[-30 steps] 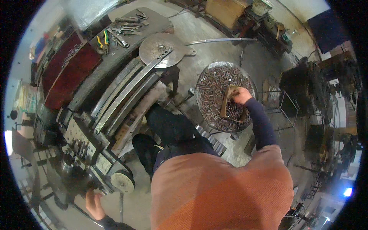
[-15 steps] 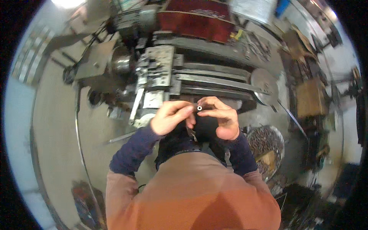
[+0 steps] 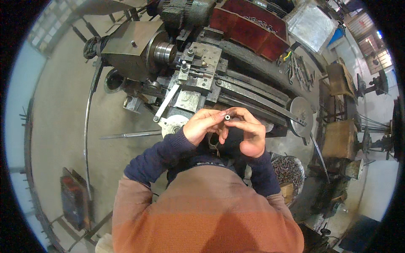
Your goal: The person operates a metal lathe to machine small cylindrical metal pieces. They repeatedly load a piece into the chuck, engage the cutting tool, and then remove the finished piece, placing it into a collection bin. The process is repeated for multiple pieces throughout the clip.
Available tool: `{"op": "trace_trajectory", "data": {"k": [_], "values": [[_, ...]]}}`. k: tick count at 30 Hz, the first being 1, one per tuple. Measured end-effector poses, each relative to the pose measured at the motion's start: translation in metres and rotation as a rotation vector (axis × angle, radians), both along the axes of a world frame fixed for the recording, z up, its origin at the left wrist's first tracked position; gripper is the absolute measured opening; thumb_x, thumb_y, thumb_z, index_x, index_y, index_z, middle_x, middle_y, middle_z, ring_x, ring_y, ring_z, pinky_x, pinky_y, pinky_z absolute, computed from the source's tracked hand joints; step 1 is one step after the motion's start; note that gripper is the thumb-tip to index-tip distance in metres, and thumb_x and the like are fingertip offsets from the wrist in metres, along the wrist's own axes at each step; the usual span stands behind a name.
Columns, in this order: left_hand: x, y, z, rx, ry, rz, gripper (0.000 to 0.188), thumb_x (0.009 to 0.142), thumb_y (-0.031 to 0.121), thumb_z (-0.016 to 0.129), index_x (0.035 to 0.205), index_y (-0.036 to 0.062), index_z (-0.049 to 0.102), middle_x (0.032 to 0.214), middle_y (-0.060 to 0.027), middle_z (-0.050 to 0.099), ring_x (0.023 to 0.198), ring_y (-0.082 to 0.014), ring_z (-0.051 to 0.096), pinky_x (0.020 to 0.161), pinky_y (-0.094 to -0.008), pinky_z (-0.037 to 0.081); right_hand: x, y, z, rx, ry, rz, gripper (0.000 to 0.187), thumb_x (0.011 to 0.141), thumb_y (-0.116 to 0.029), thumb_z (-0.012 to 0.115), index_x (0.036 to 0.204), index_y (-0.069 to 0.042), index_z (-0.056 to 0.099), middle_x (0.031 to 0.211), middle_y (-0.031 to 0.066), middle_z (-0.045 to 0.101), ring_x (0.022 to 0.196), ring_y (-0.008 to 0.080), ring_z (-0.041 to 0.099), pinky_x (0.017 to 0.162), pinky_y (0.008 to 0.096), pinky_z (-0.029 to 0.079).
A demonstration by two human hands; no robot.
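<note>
Where the two hands meet before the orange sweater, the right hand pinches a small tube, finger and thumb narrow about its bored end. The left hand, fingers bunched, touches its side; whether it grips, I can't tell. Beyond are a tub of parts, the machine, a red tray.

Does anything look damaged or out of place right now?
Nothing looks spilled. Mildly odd: a small stub stands alone on the otherwise bare grey housing at upper left; I cannot tell whether it is loose or fitted. The held hollow piece is too small to judge for damage.
</note>
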State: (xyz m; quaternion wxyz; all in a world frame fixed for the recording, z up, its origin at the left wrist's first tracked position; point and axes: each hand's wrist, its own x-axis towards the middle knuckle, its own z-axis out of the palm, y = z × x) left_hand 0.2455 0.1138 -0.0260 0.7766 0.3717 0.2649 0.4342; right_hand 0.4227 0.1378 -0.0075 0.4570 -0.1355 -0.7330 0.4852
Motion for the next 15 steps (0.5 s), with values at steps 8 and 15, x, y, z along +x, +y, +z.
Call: {"op": "trace_trajectory", "data": {"k": [8, 15], "values": [[-0.006, -0.002, 0.001, -0.047, -0.010, 0.126, 0.031, 0.091, 0.028, 0.049, 0.085, -0.0010, 0.056, 0.063, -0.0080, 0.057, 0.054, -0.0153, 0.057, 0.050, -0.0255, 0.045, -0.009, -0.002, 0.003, -0.031, -0.025, -0.017, 0.035, 0.074, -0.019, 0.058, 0.098, 0.006, 0.060, 0.111, 0.0198, 0.050, 0.081, 0.0264, 0.061, 0.071, 0.0346, 0.050], [-0.018, -0.003, 0.025, 0.227, 0.618, 0.214, 0.028, 0.084, 0.025, 0.060, 0.076, -0.0021, 0.061, 0.061, -0.0042, 0.058, 0.052, -0.0086, 0.053, 0.050, -0.0223, 0.041, -0.010, 0.003, 0.006, 0.386, -0.337, -0.227, 0.033, 0.058, -0.016, 0.058, 0.086, 0.000, 0.064, 0.094, 0.0159, 0.059, 0.084, 0.0318, 0.058, 0.073, 0.0349, 0.047]]}}
